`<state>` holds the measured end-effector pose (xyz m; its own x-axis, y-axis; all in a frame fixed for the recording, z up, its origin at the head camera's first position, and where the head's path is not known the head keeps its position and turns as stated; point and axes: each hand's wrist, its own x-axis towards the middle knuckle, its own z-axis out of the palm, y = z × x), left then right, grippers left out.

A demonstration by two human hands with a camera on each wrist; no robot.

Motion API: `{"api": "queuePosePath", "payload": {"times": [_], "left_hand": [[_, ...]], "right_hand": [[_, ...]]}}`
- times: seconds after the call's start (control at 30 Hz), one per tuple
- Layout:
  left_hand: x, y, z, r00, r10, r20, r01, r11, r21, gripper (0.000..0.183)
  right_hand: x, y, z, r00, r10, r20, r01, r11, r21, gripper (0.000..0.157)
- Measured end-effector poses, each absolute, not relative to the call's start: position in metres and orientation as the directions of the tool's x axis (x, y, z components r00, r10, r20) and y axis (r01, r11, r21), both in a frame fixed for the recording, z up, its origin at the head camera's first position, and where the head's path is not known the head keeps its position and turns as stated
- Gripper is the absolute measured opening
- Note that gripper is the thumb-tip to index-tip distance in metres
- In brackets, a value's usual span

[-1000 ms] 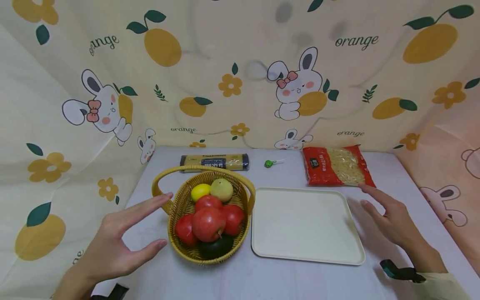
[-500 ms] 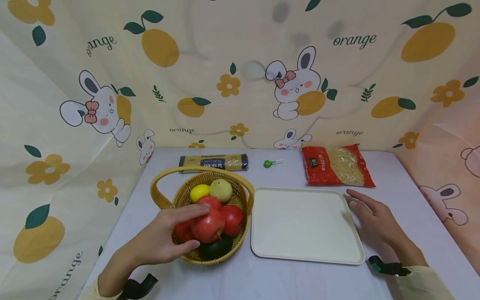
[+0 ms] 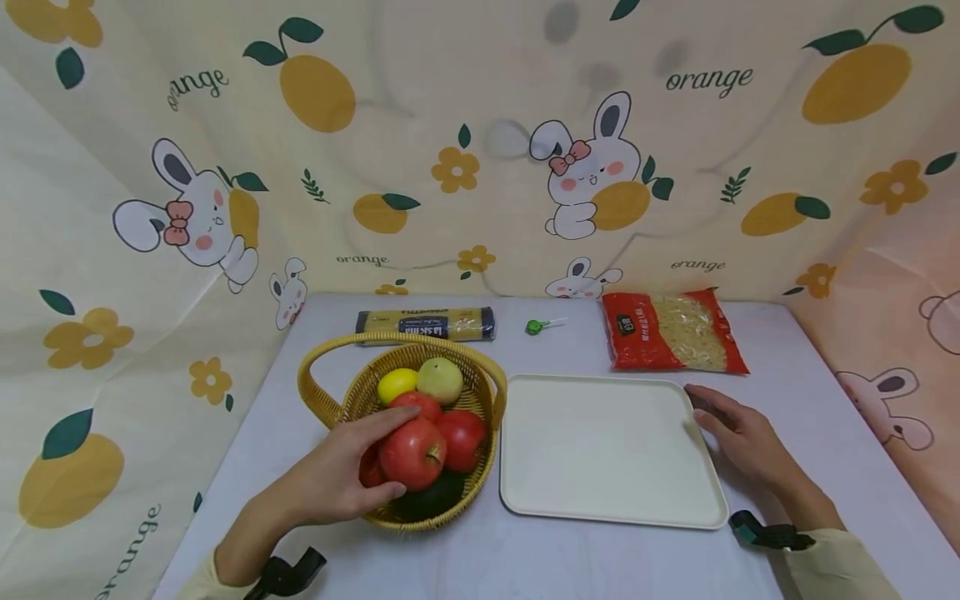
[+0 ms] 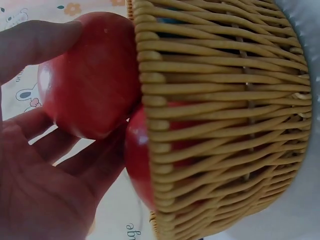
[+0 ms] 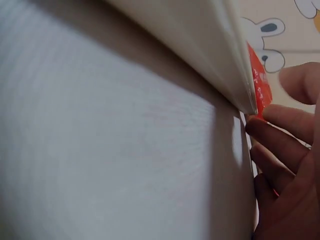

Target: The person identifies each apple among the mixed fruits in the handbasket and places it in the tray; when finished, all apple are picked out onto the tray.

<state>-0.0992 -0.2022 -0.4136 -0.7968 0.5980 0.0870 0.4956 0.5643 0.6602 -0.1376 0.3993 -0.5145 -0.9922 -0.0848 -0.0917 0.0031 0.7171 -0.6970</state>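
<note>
A wicker basket [image 3: 411, 525] holds several red apples, a yellow lemon [image 3: 395, 386], a pale yellow-green round fruit [image 3: 440, 380] and a dark green fruit [image 3: 435, 497] at the near side. My left hand [image 3: 330, 473] grips the topmost apple [image 3: 415, 454], thumb on the near side and fingers on the far side. The left wrist view shows this apple [image 4: 97, 75] at the basket rim, with another apple [image 4: 137, 155] under it. At the cream tray's [image 3: 600, 450] right edge my right hand [image 3: 742, 437] has its fingertips by the rim, fingers slightly bent and thumb apart.
Along the back of the table lie a pack of spaghetti [image 3: 427, 325], a green lollipop [image 3: 536, 327] and a red bag of pasta [image 3: 675, 332]. The basket handle [image 3: 318, 398] arches over its far side. A printed cloth hangs behind and at the sides.
My left hand has come right, into the basket, and taken hold of the top apple, which has turned slightly. My right hand has moved left to the tray's edge.
</note>
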Motion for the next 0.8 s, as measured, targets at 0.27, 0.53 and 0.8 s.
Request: {"api": "queuePosePath", "payload": {"times": [0.27,0.53,0.8], "left_hand": [[-0.0994,-0.1979,-0.4158,-0.800,0.591,0.103,0.503,0.568,0.651,0.095],[-0.1017,-0.1968,-0.4180,-0.809,0.579,0.103,0.494,0.575,0.652,0.097],[-0.1015,-0.1923,-0.4220,-0.835,0.526,0.164,0.473,0.533,0.702,0.093]], "right_hand": [[-0.1377,0.4045,-0.5160,-0.988,-0.138,-0.069,-0.061,0.761,-0.646,0.069],[-0.1354,0.4077,-0.5154,-0.982,-0.163,-0.092,-0.066,0.765,-0.641,0.075],[-0.1382,0.4069,-0.5159,-0.978,-0.178,-0.110,-0.068,0.766,-0.639,0.074]]}}
